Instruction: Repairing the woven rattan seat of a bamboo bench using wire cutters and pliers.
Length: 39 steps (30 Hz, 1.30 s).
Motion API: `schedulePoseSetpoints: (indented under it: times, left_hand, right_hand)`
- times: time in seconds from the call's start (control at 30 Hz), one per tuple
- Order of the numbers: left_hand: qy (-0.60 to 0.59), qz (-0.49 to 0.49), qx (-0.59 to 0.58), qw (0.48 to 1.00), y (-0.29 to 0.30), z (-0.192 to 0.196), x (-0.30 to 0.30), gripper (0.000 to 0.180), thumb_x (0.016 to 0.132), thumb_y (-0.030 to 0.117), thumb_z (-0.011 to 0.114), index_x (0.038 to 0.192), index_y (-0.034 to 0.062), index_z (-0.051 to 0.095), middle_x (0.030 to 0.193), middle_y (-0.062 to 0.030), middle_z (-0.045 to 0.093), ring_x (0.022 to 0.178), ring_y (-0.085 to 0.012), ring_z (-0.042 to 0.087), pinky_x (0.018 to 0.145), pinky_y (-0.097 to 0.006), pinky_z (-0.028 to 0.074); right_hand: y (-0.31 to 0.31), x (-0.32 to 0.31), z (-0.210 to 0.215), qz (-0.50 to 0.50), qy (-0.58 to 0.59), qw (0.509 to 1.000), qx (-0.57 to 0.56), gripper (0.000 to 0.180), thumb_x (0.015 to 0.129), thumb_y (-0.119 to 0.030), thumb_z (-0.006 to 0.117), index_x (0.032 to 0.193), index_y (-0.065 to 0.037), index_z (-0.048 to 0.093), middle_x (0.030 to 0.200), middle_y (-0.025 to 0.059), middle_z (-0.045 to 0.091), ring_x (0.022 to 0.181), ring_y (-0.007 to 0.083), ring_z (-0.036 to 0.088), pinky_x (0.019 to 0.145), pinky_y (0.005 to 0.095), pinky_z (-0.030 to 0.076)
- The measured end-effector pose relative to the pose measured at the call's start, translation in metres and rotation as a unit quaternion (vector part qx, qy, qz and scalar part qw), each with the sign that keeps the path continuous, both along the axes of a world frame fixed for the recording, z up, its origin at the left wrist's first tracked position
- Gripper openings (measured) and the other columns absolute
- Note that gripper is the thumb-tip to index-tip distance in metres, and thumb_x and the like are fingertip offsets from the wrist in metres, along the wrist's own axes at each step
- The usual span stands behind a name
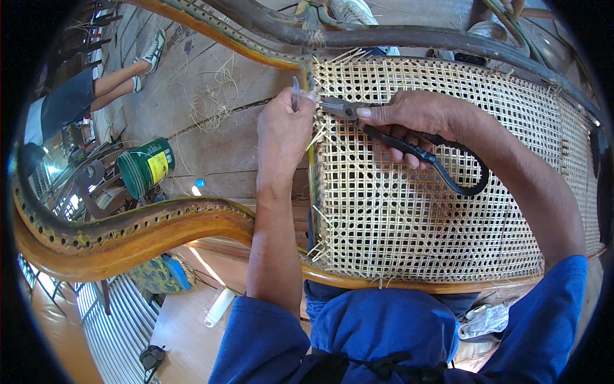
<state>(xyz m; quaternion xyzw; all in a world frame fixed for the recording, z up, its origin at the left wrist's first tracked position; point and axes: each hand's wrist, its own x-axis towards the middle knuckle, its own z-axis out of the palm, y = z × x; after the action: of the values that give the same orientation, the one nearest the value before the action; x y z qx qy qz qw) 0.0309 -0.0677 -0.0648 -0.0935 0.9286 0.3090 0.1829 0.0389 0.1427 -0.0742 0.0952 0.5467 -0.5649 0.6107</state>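
Observation:
Woven cane webbing (409, 211) fills the wooden frame (358, 280) in front of me, with loose strand ends sticking out along its left edge. My right hand (422, 121) is closed round black-handled pliers (342, 109), whose metal jaws point left at that edge. Close by the jaw tips, my left hand (283, 131) is closed, and a small curved metal blade (295, 94) sticks up between its thumb and fingers. Its fingertips are at the frame's left rail. Whether they also pinch a cane strand is hidden.
A curved wooden piece with a row of holes (128, 233) juts out to the left. Beyond it are a green bucket (146, 168) and loose cane strips (217, 102) on the plank floor. Another person's legs (118, 80) show at upper left; a white bottle (219, 308) lies below.

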Motion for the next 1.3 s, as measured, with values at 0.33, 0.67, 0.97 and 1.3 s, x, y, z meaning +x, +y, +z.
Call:
schedulePoseSetpoints:
  times: [0.33,0.67,0.97,1.3]
  left_hand:
    - [0.009,0.034,0.013,0.999,0.004,-0.006,0.007,0.023,0.086,0.02,0.053,0.086,-0.0022,0.058,0.068,-0.0164,0.059,0.059,-0.0216,0.052,0.063,-0.034,0.044]
    - [0.102,-0.018,0.037,0.994,-0.008,-0.021,0.007,0.022,0.087,0.02,0.052,0.092,0.0006,0.061,0.072,-0.0105,0.061,0.066,-0.0146,0.053,0.065,-0.032,0.044]
    - [0.14,-0.019,-0.004,0.99,-0.004,-0.024,0.012,0.024,0.084,0.021,0.052,0.087,-0.0018,0.06,0.07,-0.0119,0.059,0.065,-0.0208,0.055,0.067,-0.034,0.044]
    - [0.044,-0.03,0.01,0.999,-0.023,-0.036,-0.013,0.035,0.082,0.027,0.05,0.084,-0.0065,0.059,0.079,-0.0145,0.061,0.072,-0.0229,0.056,0.07,-0.035,0.043]
  right_hand:
    - [-0.001,-0.008,-0.017,0.032,-0.007,0.999,-0.036,0.06,0.085,-0.06,0.046,0.077,-0.002,0.059,0.061,0.0062,0.059,0.047,0.0134,0.058,0.042,0.027,0.049]
    - [0.051,0.044,0.022,0.124,0.371,0.886,0.248,0.062,0.083,-0.056,0.052,0.074,0.005,0.059,0.066,0.0186,0.057,0.069,0.0317,0.059,0.069,0.0414,0.048]
    - [0.17,0.147,0.008,-0.068,0.301,0.621,0.72,0.06,0.081,-0.046,0.058,0.122,-0.004,0.043,0.106,0.0203,0.055,0.098,0.0355,0.055,0.083,0.0493,0.044]
    - [0.174,0.324,0.081,-0.233,0.436,0.573,0.654,0.035,0.083,-0.035,0.059,0.101,-0.004,0.058,0.097,0.0139,0.059,0.092,0.0259,0.057,0.075,0.0365,0.046]
